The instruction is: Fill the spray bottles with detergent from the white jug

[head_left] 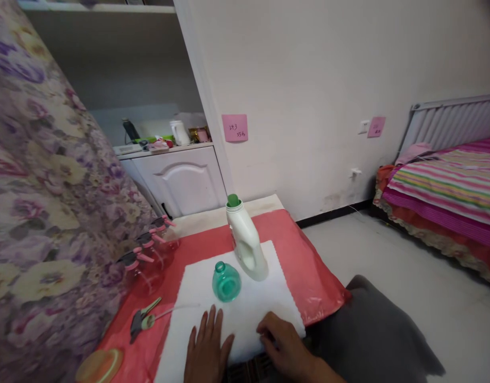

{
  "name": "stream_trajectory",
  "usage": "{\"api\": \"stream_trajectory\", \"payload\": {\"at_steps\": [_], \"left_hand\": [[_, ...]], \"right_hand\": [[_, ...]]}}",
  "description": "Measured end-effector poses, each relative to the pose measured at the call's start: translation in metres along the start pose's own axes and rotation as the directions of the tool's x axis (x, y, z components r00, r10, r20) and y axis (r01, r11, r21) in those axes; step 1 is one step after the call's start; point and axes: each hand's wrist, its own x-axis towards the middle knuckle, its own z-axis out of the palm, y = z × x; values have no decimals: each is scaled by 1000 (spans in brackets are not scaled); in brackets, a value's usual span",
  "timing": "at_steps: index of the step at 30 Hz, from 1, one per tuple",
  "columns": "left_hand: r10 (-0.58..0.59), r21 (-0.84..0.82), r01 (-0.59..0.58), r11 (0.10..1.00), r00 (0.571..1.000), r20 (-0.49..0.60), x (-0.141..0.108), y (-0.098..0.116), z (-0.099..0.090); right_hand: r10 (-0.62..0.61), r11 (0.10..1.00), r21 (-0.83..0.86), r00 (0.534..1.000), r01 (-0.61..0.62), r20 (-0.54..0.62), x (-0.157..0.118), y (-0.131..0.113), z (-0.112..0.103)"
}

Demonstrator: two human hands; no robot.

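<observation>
Head view shows an open green bottle (226, 282) beside an opaque jug (245, 231), left hand (207, 346) splayed, right hand (284, 340) curled, grip unclear.

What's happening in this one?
A person sits or stands at a table with a red cover. Their left hand lies flat on a white cloth; the right hand is curled near its close edge, and whether it pinches anything is unclear. Beyond the hands, a green bottle without a top and an uncapped white jug stand untouched on the cloth. A spray head lies to the left, its tube reaching onto the cloth.
</observation>
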Motion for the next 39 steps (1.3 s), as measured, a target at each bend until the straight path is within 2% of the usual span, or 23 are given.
{"api": "stream_trajectory", "payload": {"at_steps": [6,11,16,21,25,28,34,39], "left_hand": [[-5,-16,5,1000,1000,2,1,4,-3],[-5,-36,4,999,1000,-25,2,7,-2],[5,-57,-8,998,999,-38,1,5,2],[47,-47,-49,998,997,-54,-9,-2,7],[30,2,-30,1000,997,-73,-24,-4,6],[22,-21,-23,1000,998,-62,-29,-3,4],[47,-216,-58,975,997,-59,-35,-15,-9],[-110,-382,66,922,989,-96,-48,-37,-29]], "right_hand": [[-28,999,-29,995,25,-94,-7,6,-16],[24,997,-74,981,-38,-191,-12,19,-30],[22,994,-101,977,-44,-214,-24,22,-29],[8,999,-49,989,-16,-149,-39,16,-18],[4,1000,-10,993,-5,-114,-46,18,-10],[-1,1000,15,995,3,-97,-47,20,-5],[-20,999,29,999,21,-44,-44,20,0],[-43,999,26,998,44,-45,-47,23,3]]}}
